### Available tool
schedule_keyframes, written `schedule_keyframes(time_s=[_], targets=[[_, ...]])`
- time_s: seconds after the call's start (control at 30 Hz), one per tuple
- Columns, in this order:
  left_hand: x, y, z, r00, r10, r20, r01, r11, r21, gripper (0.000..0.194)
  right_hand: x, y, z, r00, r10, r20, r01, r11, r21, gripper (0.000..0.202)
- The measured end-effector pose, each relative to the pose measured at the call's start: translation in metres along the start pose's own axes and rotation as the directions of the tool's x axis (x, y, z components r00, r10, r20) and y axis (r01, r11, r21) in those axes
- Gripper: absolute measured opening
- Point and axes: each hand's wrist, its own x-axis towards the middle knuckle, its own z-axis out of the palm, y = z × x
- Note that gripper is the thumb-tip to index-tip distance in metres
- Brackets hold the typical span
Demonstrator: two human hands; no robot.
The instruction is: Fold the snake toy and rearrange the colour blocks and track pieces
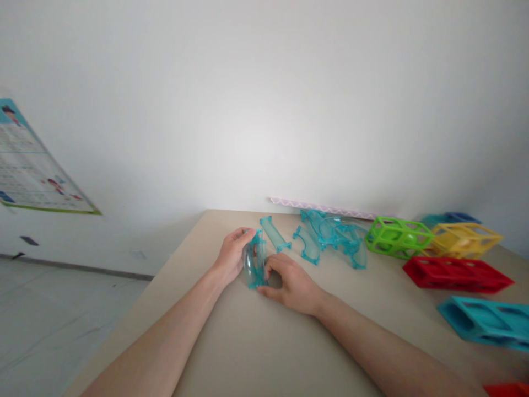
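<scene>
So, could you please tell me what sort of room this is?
Perhaps a playroom or classroom, but I cannot be sure. A poster with cartoon figures is on the wall, colourful plastic frames lie on the table, and the left hand and right hand hold a clear blue piece.

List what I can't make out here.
All in the head view:
- held teal plastic: one piece or two; left hand and right hand cover edges
- teal pile: count, overlapping
- poster: text too small, left edge cuts it
- red item: blurred, cut off at corner
</scene>
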Motion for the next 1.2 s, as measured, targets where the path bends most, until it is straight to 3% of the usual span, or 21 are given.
schedule_keyframes(time_s=[0.4, 0.63, 0.77, 0.87, 1.0, 1.2], targets=[[-0.0002, -0.0006, 0.001, 1.0, -0.001, 0.02, 0.002, 0.999, -0.034, 0.029, 0.001, 0.0037, 0.0044, 0.999, 0.027, -0.036, -0.028, 0.999, -0.04, 0.036], [0.0032, 0.0008, -0.0045, 0.999, -0.029, -0.04, 0.022, 0.984, -0.175, 0.02, -0.0001, 0.0046, 0.0048, 0.992, 0.038, -0.12, -0.04, 0.999, -0.017, 0.033], [0.0058, 0.0028, -0.0057, 0.988, -0.092, -0.126, 0.062, 0.972, -0.224, 0.013, -0.0022, 0.0064, 0.004, 0.981, 0.033, -0.191, -0.035, 0.999, -0.008, 0.031], [0.0053, 0.003, -0.003, 0.982, -0.109, -0.151, 0.078, 0.977, -0.199, 0.014, -0.0029, 0.0067, 0.0035, 0.977, 0.026, -0.212, -0.028, 1.0, -0.004, 0.033], [0.0029, -0.0005, 0.0008, 0.996, -0.032, -0.086, 0.024, 0.996, -0.089, 0.021, -0.0027, 0.0055, 0.0029, 0.979, 0.024, -0.2, -0.024, 1.0, 0.002, 0.034], [0.0028, -0.0044, 0.0012, 0.999, -0.024, -0.043, 0.022, 0.999, -0.028, 0.024, -0.0025, -0.001, 0.0013, 0.987, 0.021, -0.16, -0.021, 1.0, -0.003, 0.033]])
